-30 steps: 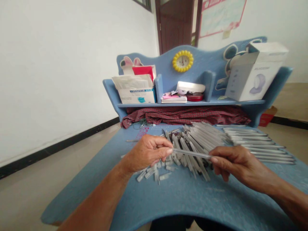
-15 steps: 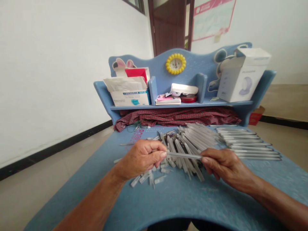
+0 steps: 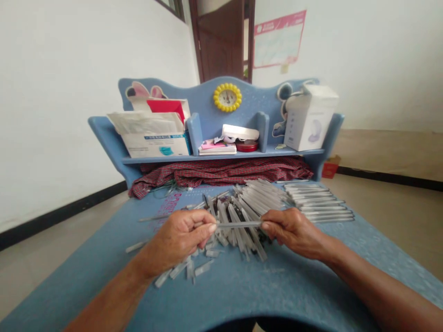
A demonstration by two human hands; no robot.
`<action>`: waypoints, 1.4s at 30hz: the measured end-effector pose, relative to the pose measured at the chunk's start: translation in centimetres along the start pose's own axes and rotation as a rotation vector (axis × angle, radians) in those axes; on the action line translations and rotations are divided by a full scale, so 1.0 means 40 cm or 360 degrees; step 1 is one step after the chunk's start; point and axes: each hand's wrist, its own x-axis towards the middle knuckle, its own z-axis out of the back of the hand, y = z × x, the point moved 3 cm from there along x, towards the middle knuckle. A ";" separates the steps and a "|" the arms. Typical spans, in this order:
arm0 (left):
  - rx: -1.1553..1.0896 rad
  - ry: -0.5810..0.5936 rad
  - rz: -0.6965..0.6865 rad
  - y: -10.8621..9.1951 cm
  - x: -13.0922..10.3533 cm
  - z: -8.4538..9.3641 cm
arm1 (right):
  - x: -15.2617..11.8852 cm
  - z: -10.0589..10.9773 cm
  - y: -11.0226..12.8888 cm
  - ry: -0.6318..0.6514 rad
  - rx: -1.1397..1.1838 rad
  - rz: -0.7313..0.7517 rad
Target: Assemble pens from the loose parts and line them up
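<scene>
Between my two hands a slim translucent pen [image 3: 239,225] is stretched level above the blue table. My left hand [image 3: 190,233] pinches its left end between thumb and fingers, and my right hand [image 3: 292,229] pinches the right end; both tips are covered by the fingers. Behind and below it lies a heap of frosted pen barrels [image 3: 261,196], some with dark parts among them. Short clear pen caps [image 3: 204,267] are scattered under and in front of my left hand. Right of the heap, several pens with dark ends [image 3: 321,203] lie side by side in a row.
The blue table [image 3: 242,290] has a raised back shelf [image 3: 221,156]. On it stand a mask box [image 3: 155,144], a red round tin [image 3: 247,146] and a white carton [image 3: 309,120]. Bunched checked cloth [image 3: 221,170] lies beneath. A yellow flower-shaped clock [image 3: 227,97] is on the backboard.
The view has turned to the right, so everything shifts left in the picture. Both hands still hold the pen, with slightly less of it showing between them.
</scene>
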 end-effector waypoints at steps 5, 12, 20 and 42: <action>-0.0013 0.0010 0.0060 0.007 0.007 -0.011 | 0.004 0.023 0.000 0.0049 -0.0238 0.0018; -0.0039 0.0066 0.0143 0.009 0.007 -0.033 | 0.003 0.015 0.025 -0.0081 -0.0551 0.0198; -0.0085 0.0245 0.0153 0.029 0.006 -0.062 | -0.005 0.026 0.062 0.0225 -0.0947 0.0196; 0.0285 0.0262 0.0030 0.058 0.013 -0.052 | 0.088 0.289 -0.412 -0.0032 -0.1711 -0.0866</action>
